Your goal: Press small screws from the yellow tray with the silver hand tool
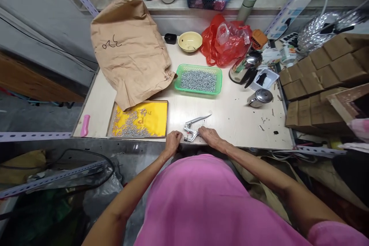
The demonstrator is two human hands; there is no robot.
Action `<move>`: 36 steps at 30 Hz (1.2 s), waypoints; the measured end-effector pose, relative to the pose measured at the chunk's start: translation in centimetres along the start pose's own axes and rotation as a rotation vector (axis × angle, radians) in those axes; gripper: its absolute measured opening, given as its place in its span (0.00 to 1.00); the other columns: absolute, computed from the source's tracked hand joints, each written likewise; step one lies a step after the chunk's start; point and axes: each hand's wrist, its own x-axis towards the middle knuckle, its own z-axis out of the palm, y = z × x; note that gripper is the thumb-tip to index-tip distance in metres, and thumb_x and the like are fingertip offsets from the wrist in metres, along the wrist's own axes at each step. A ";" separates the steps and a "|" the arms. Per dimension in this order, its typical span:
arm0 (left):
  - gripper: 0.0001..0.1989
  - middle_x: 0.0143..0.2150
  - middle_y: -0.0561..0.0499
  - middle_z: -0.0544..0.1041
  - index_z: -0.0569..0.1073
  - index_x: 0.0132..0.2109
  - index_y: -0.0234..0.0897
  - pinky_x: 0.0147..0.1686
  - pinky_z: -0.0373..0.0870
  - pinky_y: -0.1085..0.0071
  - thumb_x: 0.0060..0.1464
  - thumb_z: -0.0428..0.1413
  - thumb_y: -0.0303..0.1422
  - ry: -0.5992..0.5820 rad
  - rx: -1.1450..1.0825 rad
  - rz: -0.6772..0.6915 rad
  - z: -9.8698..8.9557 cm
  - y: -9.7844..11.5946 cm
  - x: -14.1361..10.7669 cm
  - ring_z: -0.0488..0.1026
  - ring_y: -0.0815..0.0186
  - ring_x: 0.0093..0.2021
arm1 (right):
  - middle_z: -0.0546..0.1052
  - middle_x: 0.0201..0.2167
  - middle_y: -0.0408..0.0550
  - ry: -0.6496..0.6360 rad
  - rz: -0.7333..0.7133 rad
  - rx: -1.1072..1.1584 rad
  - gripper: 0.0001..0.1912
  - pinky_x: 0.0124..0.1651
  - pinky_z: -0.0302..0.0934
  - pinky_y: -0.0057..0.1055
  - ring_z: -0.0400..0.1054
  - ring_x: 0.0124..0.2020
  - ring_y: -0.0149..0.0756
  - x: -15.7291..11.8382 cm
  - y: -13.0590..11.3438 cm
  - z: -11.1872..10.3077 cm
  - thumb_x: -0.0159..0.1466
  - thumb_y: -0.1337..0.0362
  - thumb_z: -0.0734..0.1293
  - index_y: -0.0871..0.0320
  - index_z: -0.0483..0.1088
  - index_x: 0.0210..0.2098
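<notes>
A metal hand plier tool (pixel 190 129) lies at the table's front edge, its upper handle raised toward the back right. My right hand (pixel 210 136) is closed around the tool's lower handle. Just left of the tool's jaws, my left hand (pixel 173 140) is closed, fingertips pinched together; what they hold is too small to make out. To the left, a yellow-lined tray (pixel 158 117) holds many small metal pieces. Behind the tool stands a green basket (pixel 219 80) full of similar small metal parts.
A large brown paper bag (pixel 129 54) overlaps the yellow tray's back. A pink object (pixel 85 125) lies at the left. Behind are a yellow bowl (pixel 190 41) and red plastic bags (pixel 227 44). Metal jugs (pixel 260 98) and stacked cardboard boxes (pixel 323 77) stand at the right.
</notes>
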 end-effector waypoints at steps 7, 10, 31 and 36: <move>0.11 0.40 0.46 0.76 0.73 0.39 0.35 0.35 0.61 0.71 0.57 0.54 0.39 -0.126 0.219 -0.059 0.8 2.9 0.0 0.73 0.64 0.38 | 0.71 0.43 0.49 0.031 0.159 0.000 0.11 0.34 0.54 0.28 0.67 0.40 0.35 -3.5 3.3 0.5 0.71 0.67 0.52 0.57 0.64 0.44; 0.07 0.40 0.46 0.75 0.72 0.39 0.36 0.35 0.60 0.72 0.58 0.53 0.34 -0.155 0.257 -0.006 1.2 2.8 -0.3 0.73 0.65 0.38 | 0.71 0.42 0.48 0.038 0.197 0.014 0.11 0.34 0.53 0.28 0.66 0.40 0.34 -4.1 3.9 1.4 0.71 0.67 0.52 0.56 0.64 0.43; 0.12 0.41 0.43 0.78 0.77 0.42 0.32 0.46 0.67 0.68 0.58 0.50 0.29 0.366 0.080 -0.174 -7.7 -7.1 0.2 0.73 0.63 0.42 | 0.70 0.42 0.48 0.106 0.122 -0.043 0.10 0.30 0.48 0.29 0.63 0.40 0.35 -0.2 0.1 1.7 0.70 0.69 0.53 0.55 0.64 0.44; 0.11 0.39 0.47 0.77 0.78 0.40 0.37 0.42 0.66 0.71 0.58 0.51 0.34 0.139 0.211 -0.117 -10.7 -11.2 0.0 0.73 0.64 0.40 | 0.70 0.43 0.49 0.088 0.109 -0.079 0.11 0.31 0.49 0.28 0.63 0.40 0.35 0.8 -0.4 1.5 0.69 0.71 0.53 0.55 0.63 0.46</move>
